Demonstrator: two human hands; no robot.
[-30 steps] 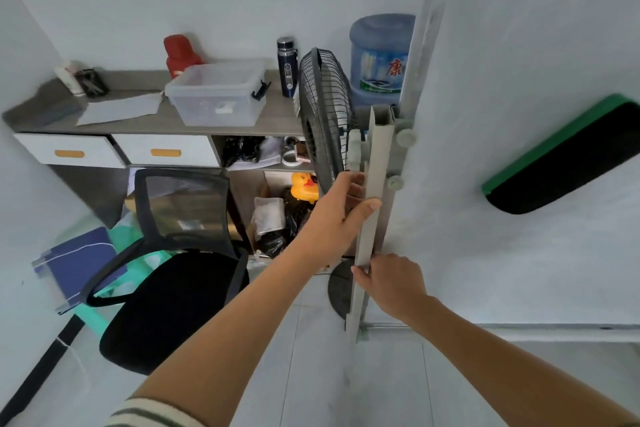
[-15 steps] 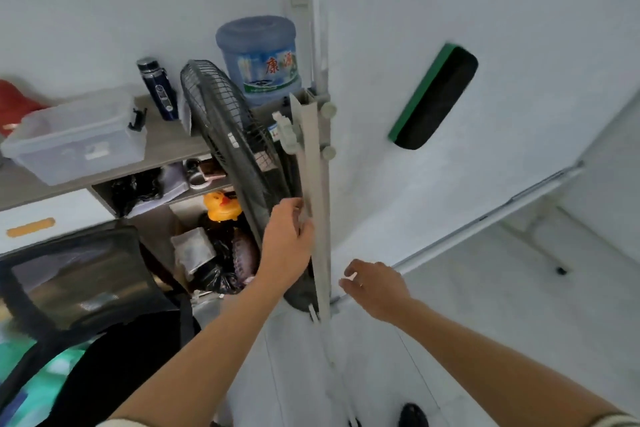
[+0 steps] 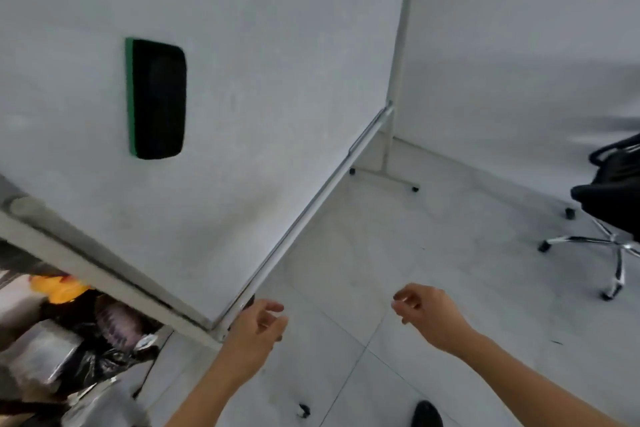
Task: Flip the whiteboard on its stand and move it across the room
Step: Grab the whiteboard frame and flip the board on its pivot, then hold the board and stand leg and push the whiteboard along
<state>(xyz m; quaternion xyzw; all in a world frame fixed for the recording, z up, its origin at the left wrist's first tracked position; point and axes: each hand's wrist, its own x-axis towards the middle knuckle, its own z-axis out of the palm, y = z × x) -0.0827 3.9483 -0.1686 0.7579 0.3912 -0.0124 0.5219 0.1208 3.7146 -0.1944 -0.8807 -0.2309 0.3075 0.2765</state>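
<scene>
The whiteboard (image 3: 263, 87) fills the upper left of the view, its white face towards me. A green-backed black eraser (image 3: 157, 99) sticks to it. Its metal bottom rail (image 3: 304, 215) runs from the near corner out to the far stand post (image 3: 398, 55), which rests on a wheeled foot (image 3: 384, 177). My left hand (image 3: 258, 329) hovers just beside the board's near bottom corner, fingers loosely curled, holding nothing. My right hand (image 3: 427, 314) floats over the floor to the right, fingers apart and empty.
A black office chair (image 3: 613, 204) on a chrome wheeled base stands at the right. Clutter with black bags (image 3: 104, 350) and a yellow toy (image 3: 59, 288) lies behind the board at lower left. Pale tiled floor (image 3: 415, 253) spreads ahead. A dark shoe (image 3: 427, 414) shows at the bottom.
Both hands have come off the stand's near post and now hang free. The view has swung right, from the desk and fan towards the board face and the open floor.
</scene>
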